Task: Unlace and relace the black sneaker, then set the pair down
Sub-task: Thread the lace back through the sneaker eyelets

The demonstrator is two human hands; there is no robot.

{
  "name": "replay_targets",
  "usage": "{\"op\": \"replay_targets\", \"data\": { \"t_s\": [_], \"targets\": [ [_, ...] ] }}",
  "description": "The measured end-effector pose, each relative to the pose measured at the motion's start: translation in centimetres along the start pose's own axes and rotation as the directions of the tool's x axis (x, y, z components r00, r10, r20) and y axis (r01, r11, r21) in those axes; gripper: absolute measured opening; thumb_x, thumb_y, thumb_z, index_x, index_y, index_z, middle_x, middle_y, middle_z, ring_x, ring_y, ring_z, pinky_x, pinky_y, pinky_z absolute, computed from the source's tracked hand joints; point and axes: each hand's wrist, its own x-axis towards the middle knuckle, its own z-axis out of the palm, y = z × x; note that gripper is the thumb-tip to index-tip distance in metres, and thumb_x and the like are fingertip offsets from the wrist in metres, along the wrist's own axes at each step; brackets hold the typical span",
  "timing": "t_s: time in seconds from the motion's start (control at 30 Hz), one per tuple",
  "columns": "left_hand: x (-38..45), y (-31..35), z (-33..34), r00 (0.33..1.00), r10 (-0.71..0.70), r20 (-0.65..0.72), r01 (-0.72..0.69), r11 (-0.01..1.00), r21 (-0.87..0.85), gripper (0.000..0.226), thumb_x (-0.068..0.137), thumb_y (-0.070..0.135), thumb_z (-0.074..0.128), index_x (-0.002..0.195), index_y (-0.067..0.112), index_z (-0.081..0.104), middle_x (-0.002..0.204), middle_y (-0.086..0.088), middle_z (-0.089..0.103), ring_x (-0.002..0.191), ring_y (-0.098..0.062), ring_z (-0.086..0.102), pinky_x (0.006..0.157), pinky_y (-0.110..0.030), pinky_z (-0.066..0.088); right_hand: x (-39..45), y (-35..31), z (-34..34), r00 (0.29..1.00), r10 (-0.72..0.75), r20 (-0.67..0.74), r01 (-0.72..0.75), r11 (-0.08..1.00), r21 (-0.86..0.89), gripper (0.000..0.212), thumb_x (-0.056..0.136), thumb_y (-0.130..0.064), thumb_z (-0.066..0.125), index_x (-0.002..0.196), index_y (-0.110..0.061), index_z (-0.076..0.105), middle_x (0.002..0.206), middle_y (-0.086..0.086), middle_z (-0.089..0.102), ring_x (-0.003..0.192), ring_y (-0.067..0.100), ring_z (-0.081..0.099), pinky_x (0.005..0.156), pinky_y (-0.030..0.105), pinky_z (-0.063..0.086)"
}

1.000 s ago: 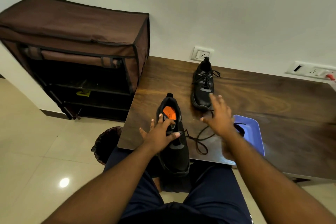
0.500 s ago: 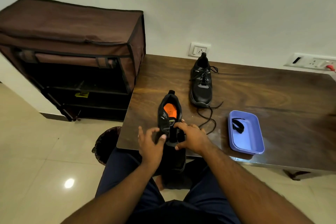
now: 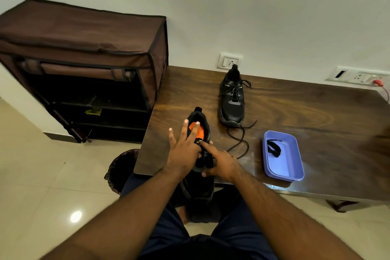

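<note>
Directly under both hands, sneaker (image 3: 198, 131).

Near sneaker (image 3: 199, 133): black, orange insole, toe hanging over the table's near edge. Loose lace (image 3: 239, 141) lies right of it. Far sneaker (image 3: 232, 99): laced, upright, toe toward us.

Dark wood-grain table (image 3: 295, 112) with a soft sheen — glossy plastic tray (image 3: 295, 167), matt cloth rack (image 3: 84, 34).
</note>
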Motion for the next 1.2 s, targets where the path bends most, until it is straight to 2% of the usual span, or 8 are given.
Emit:
{"op": "replay_targets", "data": {
  "t_s": [0.1,0.3,0.47,0.63,0.83,0.93,1.1,1.2],
  "targets": [
    [0.1,0.1,1.3,0.987,-0.097,-0.131,0.047,0.937,-0.345,0.012,0.093,0.026,0.061,0.099,0.025,0.071,0.163,0.008,0.007,0.15,-0.023,-0.011,0.115,-0.061,0.0,0.0,0.2,0.0,1.0,0.009,0.0,-0.009,0.999,-0.037,0.11,0.074,-0.039,0.079,0.147,-0.054,-0.001,0.162,-0.007,0.012,0.143,0.024,0.025,0.111,0.055,0.026],
    [-2.4,-0.8,3.4,0.389,-0.88,0.273,0.275,-0.172,-0.946,0.022,0.092,0.011,0.062,0.114,0.01,0.061,0.137,-0.007,0.044,0.118,-0.028,0.05,0.095,-0.039,0.044,-0.2,0.1,-0.2,1.0,0.0,0.013,0.0,1.0,-0.022,0.103,0.078,-0.036,0.077,0.148,-0.055,0.003,0.162,-0.008,0.014,0.146,0.023,0.018,0.114,0.058,0.018],
    [-1.7,0.5,2.1,0.954,-0.224,-0.198,0.158,0.94,-0.303,0.018,0.093,0.038,0.058,0.109,0.034,0.066,0.164,-0.002,0.0,0.149,-0.032,-0.014,0.117,-0.057,0.002,0.2,0.6,0.4,1.0,-0.007,-0.008,0.008,0.999,0.035,0.108,0.071,-0.04,0.081,0.137,-0.07,0.0,0.161,-0.008,0.017,0.146,0.023,0.018,0.113,0.057,0.021],
    [-0.1,0.5,1.3,0.996,-0.093,0.013,0.093,0.968,-0.235,0.02,0.094,0.039,0.057,0.103,0.03,0.073,0.164,0.003,-0.002,0.148,-0.028,-0.021,0.117,-0.06,-0.007,0.8,1.1,0.7,1.0,0.006,-0.007,-0.006,0.998,0.062,0.11,0.067,-0.042,0.082,0.14,-0.066,0.003,0.161,-0.009,0.017,0.145,0.023,0.021,0.113,0.055,0.024],
    [-1.5,-3.9,2.3,0.424,-0.893,0.151,0.17,-0.086,-0.982,0.02,0.099,0.017,0.052,0.111,0.007,0.065,0.134,-0.01,0.053,0.123,-0.028,0.051,0.097,-0.039,0.045,0.7,1.1,0.7,1.0,0.005,-0.012,-0.004,0.997,0.08,0.099,0.073,-0.036,0.08,0.143,-0.059,0.014,0.159,-0.009,0.022,0.146,0.022,0.02,0.114,0.058,0.018],
    [-1.9,-6.2,1.8,0.242,-0.918,0.315,0.135,-0.29,-0.947,0.023,0.099,0.021,0.053,0.116,0.007,0.06,0.119,-0.009,0.057,0.096,-0.028,0.054,0.08,-0.034,0.043,0.8,1.1,0.7,1.0,0.003,-0.015,-0.002,0.999,0.054,0.099,0.073,-0.036,0.081,0.143,-0.06,0.015,0.159,-0.01,0.023,0.146,0.022,0.018,0.112,0.059,0.015],
    [-1.7,-3.7,1.6,0.811,-0.552,-0.196,0.315,0.693,-0.649,0.022,0.09,0.03,0.064,0.113,0.03,0.066,0.158,-0.005,0.025,0.148,-0.034,0.013,0.116,-0.053,0.023,0.6,0.9,0.6,1.0,0.003,0.001,-0.003,0.997,0.079,0.097,0.075,-0.034,0.079,0.145,-0.057,0.016,0.158,-0.01,0.025,0.146,0.022,0.018,0.114,0.057,0.015],
    [-0.8,-1.0,1.2,0.978,-0.177,-0.11,0.122,0.914,-0.388,0.029,0.092,0.035,0.063,0.12,0.039,0.065,0.164,0.002,-0.002,0.149,-0.027,-0.017,0.118,-0.053,-0.002,0.5,0.9,0.5,1.0,0.02,-0.004,-0.02,0.999,0.05,0.101,0.074,-0.037,0.08,0.148,-0.052,0.013,0.159,-0.009,0.023,0.147,0.022,0.017,0.114,0.055,0.016]
  ]
}}
